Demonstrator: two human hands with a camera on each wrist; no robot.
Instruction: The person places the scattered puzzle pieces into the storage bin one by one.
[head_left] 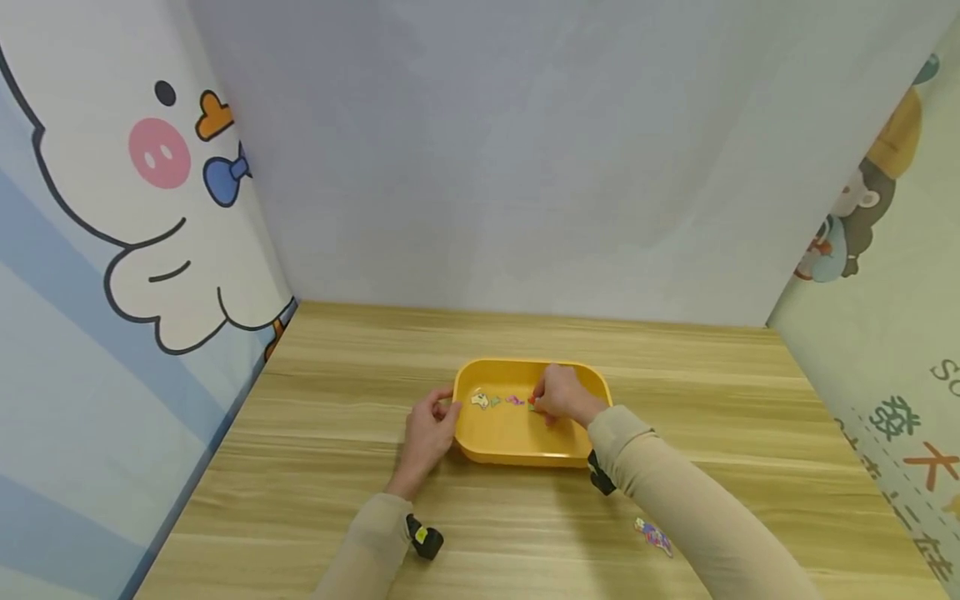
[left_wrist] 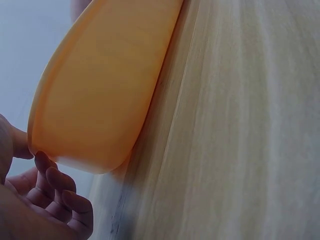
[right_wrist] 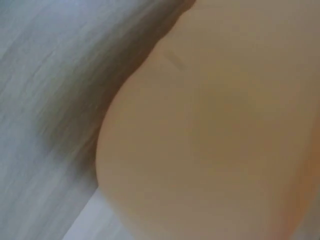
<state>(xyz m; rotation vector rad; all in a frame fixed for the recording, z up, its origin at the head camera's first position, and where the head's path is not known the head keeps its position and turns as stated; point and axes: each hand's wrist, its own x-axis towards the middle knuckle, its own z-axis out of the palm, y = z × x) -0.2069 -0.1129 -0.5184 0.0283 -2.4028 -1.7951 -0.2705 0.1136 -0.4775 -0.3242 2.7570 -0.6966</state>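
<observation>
A yellow tray (head_left: pixel 525 457) with raised walls and rounded corners sits on the table. At its left end, my left hand (head_left: pixel 432 429) pinches the rim between thumb and fingers; the left wrist view also shows this left hand (left_wrist: pixel 45 195) at the tray's corner (left_wrist: pixel 95 120). My right hand (head_left: pixel 561 393) reaches inside and pinches a small red-and-green sticker-like piece (head_left: pixel 532 402), partly hidden by the fingers. To its left lie a cream piece (head_left: pixel 480 401), a small green piece (head_left: pixel 495 401) and a pink-purple piece (head_left: pixel 514 400). The blurred tray wall (right_wrist: pixel 200 125) fills the right wrist view, without the hand.
On the wood-grain table (head_left: pixel 337 375), a purple, multicoloured flat piece (head_left: pixel 654 537) lies near the right forearm. A plain pale backdrop (head_left: pixel 487 167) rises behind the table. Cartoon-printed sheets (head_left: pixel 67 333) stand along both sides.
</observation>
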